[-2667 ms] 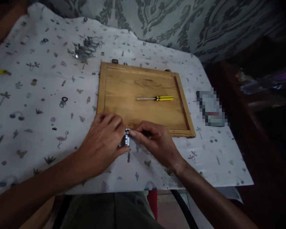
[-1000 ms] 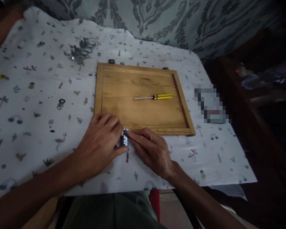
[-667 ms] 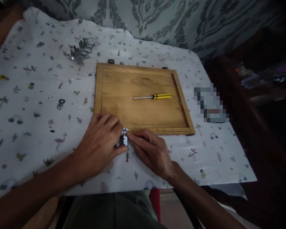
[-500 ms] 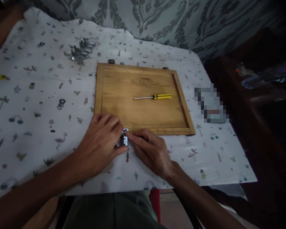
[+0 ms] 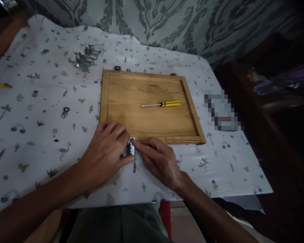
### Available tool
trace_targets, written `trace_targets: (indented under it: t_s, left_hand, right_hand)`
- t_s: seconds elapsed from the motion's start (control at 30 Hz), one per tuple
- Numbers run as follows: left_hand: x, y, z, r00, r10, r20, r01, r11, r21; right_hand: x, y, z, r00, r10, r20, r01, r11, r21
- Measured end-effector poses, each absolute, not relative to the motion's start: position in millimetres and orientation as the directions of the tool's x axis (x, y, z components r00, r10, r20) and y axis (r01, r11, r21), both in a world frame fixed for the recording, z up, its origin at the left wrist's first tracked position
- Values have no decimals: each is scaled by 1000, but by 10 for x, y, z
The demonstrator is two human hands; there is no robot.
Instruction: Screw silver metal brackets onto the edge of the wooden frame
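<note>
A shiny metal fitting (image 5: 132, 149), small and hinge-like, sits against the near edge of a wooden panel with a raised frame (image 5: 152, 82). My left hand (image 5: 105, 153) is closed on it, thumb along its lower end and fingers bent over the frame's near left corner. From the other side, my right hand (image 5: 159, 160) brings its closed fingertips to the upper part of the fitting; whatever they pinch is hidden. On the panel lies a screwdriver with a yellow and black handle (image 5: 171, 103), its tip pointing left.
Several grey metal fittings (image 5: 87, 56) lie in a row at the back left of the patterned tablecloth (image 5: 45, 125). A blurred-out flat object (image 5: 222, 113) is right of the panel. Another person's arm (image 5: 11, 37) shows at the far left, near a yellow-handled tool (image 5: 0, 84).
My hands keep almost the same pose around the metal fitting. The view has shifted slightly, and the other person's arm at the far left has moved a little.
</note>
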State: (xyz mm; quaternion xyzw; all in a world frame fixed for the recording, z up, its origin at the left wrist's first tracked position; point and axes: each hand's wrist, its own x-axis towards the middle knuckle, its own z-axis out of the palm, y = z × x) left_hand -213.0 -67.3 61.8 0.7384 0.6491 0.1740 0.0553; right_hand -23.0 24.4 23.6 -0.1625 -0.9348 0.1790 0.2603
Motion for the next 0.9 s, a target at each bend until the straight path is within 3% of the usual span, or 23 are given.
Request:
trace_targets:
  t_s: [0.17, 0.43, 0.73, 0.9]
  left_hand:
    - [-2144, -665, 614, 95, 976, 195, 939, -152, 307]
    - [-2153, -679, 583, 95, 984, 151, 938, -139, 317]
    - [-2145, -688, 506, 48, 982, 184, 928, -112, 355]
    - [-2145, -696, 428, 48, 975, 218, 919, -129, 372]
  right_hand:
    - [-215, 250, 221, -813, 400, 423, 201, 875, -442]
    - [-200, 265, 270, -741, 487, 462, 161, 797, -582]
    - [40, 1375, 443, -486, 788, 377, 635, 615, -467]
    - [-68, 1789, 432, -539, 786, 303, 665, 617, -421]
